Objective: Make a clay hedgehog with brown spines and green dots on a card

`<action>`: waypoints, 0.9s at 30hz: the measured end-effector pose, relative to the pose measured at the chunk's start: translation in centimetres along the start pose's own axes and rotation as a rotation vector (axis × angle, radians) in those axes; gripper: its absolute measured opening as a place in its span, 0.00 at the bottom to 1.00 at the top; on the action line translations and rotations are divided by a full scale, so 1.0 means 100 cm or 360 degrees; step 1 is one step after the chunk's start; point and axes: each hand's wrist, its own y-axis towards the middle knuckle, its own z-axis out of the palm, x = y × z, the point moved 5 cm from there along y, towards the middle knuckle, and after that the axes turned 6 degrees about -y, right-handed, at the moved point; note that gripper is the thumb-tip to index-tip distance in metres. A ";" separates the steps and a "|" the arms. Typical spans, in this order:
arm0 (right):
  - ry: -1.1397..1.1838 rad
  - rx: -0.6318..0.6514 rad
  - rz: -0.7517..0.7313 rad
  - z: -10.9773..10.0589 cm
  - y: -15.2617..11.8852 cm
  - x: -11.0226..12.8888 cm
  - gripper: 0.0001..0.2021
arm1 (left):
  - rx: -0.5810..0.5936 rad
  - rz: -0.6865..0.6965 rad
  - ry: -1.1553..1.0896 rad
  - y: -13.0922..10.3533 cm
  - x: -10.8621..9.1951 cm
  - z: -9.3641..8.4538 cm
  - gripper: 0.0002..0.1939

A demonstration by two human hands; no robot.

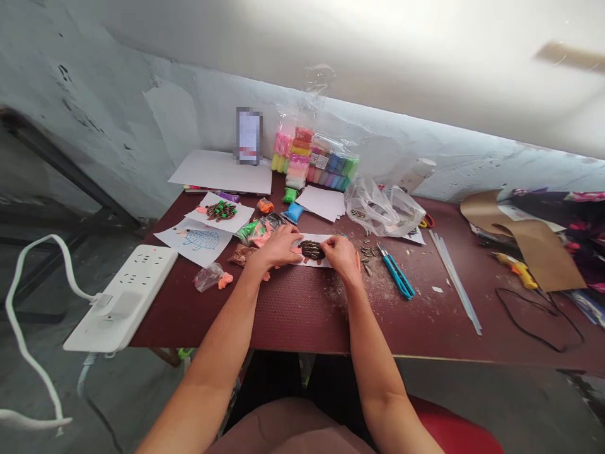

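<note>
A white paper card [309, 263] bears a small hedgehog figure [312, 250] with a pink clay head, brown feet and rows of dark striped seeds on its body. My left hand [278, 247] holds the card at its left end, thumb and fingers on either side of the pink head. At the figure's right edge, my right hand [341, 255] is closed in a pinch against the seeds; what sits between its fingertips is hidden. Loose striped seeds [367, 252] lie right of that hand, close to a teal utility knife [397, 275].
Further left are a finished seed hedgehog [221, 211], a blue hedgehog drawing [201, 239] and bagged clay [208, 276]. Clay packs [297, 161] stand against the wall. Rightward are a plastic bag [385, 208], glue sticks [454, 280] and a yellow glue gun [522, 273]. A power strip [142, 277] overhangs the left edge.
</note>
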 end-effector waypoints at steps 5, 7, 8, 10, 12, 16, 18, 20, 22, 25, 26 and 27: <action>-0.0042 0.0009 0.0006 0.001 0.002 0.003 0.13 | 0.0002 -0.0011 0.0014 0.000 0.000 0.000 0.25; -0.0058 0.0027 0.0006 0.001 0.002 0.005 0.13 | -0.0002 -0.0003 0.0013 0.000 -0.001 0.000 0.25; -0.0063 0.0034 0.0006 0.001 0.001 0.006 0.13 | -0.0005 0.0000 0.0010 0.000 -0.001 0.000 0.25; -0.0070 0.0046 0.0012 0.001 0.001 0.007 0.14 | -0.0013 -0.0001 0.0006 0.000 -0.001 0.000 0.25; -0.0076 0.0048 0.0025 0.001 0.002 0.007 0.14 | -0.0013 -0.0008 0.0008 0.000 -0.001 0.000 0.26; -0.0069 0.0051 0.0044 0.002 0.002 0.007 0.13 | -0.0005 -0.0014 0.0016 0.000 0.000 0.000 0.26; -0.0050 0.0039 0.0050 0.002 0.001 0.007 0.13 | -0.0010 -0.0009 0.0011 0.000 0.000 0.000 0.26; -0.0019 0.0017 0.0056 0.001 -0.001 0.006 0.12 | -0.0016 -0.0011 0.0009 0.000 0.000 0.000 0.25; 0.0028 -0.0006 0.0043 -0.001 -0.003 0.003 0.12 | -0.0018 -0.0012 0.0010 0.001 0.001 0.000 0.26; 0.0084 -0.0072 0.0017 -0.007 -0.004 -0.004 0.12 | -0.0018 -0.0006 0.0000 0.001 0.001 0.000 0.26; 0.0081 -0.0099 0.0025 -0.009 -0.003 -0.007 0.12 | -0.0017 -0.0003 -0.0005 0.001 0.001 0.000 0.26; 0.0063 -0.0118 0.0048 -0.011 -0.002 -0.011 0.12 | -0.0016 -0.0001 -0.0010 0.001 0.001 0.000 0.26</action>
